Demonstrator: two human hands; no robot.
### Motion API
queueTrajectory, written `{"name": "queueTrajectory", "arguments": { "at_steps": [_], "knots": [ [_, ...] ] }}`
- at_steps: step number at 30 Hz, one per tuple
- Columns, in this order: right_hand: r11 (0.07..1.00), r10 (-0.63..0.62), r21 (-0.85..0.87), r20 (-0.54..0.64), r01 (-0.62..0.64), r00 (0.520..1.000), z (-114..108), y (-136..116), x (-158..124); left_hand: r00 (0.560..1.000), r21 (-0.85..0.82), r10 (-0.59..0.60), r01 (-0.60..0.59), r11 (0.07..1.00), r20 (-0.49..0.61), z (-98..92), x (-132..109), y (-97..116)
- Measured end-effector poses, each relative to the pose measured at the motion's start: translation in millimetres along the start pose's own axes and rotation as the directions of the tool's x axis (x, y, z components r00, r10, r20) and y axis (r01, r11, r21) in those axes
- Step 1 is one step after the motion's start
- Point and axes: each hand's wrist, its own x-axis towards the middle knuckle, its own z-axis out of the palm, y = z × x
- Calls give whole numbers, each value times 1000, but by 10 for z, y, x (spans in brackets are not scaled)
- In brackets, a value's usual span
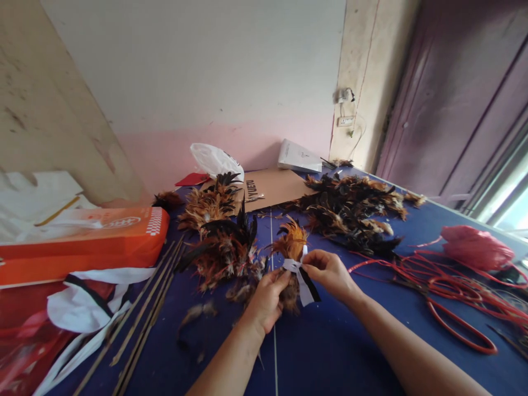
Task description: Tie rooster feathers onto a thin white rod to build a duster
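Observation:
Low in the middle of the head view, a small bunch of orange-brown feathers (291, 240) stands upright between my hands. A white ribbon (293, 266) with a black part wraps around its middle, and one loose end hangs down in front. My left hand (268, 294) is closed on the lower part of the bunch, thumb against the ribbon. With thumb and finger together, my right hand (328, 272) pinches the ribbon at the bunch's right side. Just left of the bunch lies a pile of dark and brown feathers (225, 250).
On the blue table (330, 352), a large feather heap (350, 206) lies behind my right hand. Red-handled scissors (462, 327) and tangled red cord (462, 280) are at right. Thin sticks (142, 319), an orange bag (136, 242) and white strips (78, 308) are at left. Flat cardboard (280, 184) lies behind.

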Motion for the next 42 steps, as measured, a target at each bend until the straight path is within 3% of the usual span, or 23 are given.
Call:
{"name": "queueTrajectory", "arguments": {
  "at_steps": [3, 6, 8, 10, 12, 15, 18, 21, 25, 28, 31, 34, 37, 39, 42],
  "knots": [
    [985, -97, -147, -12, 95, 995, -7, -30, -8, 985, 173, 171, -174, 969, 34, -14, 23, 1],
    [928, -234, -294, 17, 228, 972, -26, -64, -11, 909, 373, 404, -411, 831, 102, -35, 52, -3],
    [909, -259, -326, 48, 260, 965, -35, -82, -11, 879, 439, 465, -462, 770, 109, -41, 63, -10],
    [911, -247, -330, 46, 248, 968, -34, -91, -12, 877, 427, 472, -463, 777, 93, -28, 61, -20],
    [934, -206, -297, 2, 198, 978, -25, -86, -12, 907, 333, 417, -413, 847, 65, 4, 45, -30],
    [986, -90, -149, -77, 78, 993, -10, -53, -6, 976, 111, 217, -217, 970, 11, 57, 7, -33],
    [999, 15, 33, -64, -13, 998, -14, -17, 13, 998, -16, 61, -61, 998, -2, 70, -17, -18],
    [998, 28, 47, 20, -29, 999, -36, -9, 28, 984, 91, 179, -180, 980, 13, 35, -7, 9],
    [966, -184, -187, 1, 180, 983, -51, -52, 16, 899, 328, 435, -427, 843, 53, -30, 40, 32],
    [880, -344, -343, 14, 327, 939, -55, -91, -12, 868, 446, 488, -474, 759, 93, -68, 68, 14],
    [808, -395, -434, 104, 399, 913, -64, -104, -41, 842, 526, 529, -500, 688, 108, -95, 77, -24],
    [731, -356, -563, 169, 386, 919, -57, -98, -58, 806, 581, 575, -537, 611, 140, -111, 66, -56],
    [691, -274, -659, 141, 297, 951, -19, -88, -55, 766, 614, 617, -579, 537, 182, -104, 45, -66],
    [719, -263, -640, 110, 271, 958, 11, -83, -42, 763, 604, 621, -584, 542, 180, -84, 33, -61],
    [804, -255, -551, 21, 224, 967, 32, -77, -19, 795, 526, 589, -566, 635, 144, -37, 27, -43]
  ]
}}
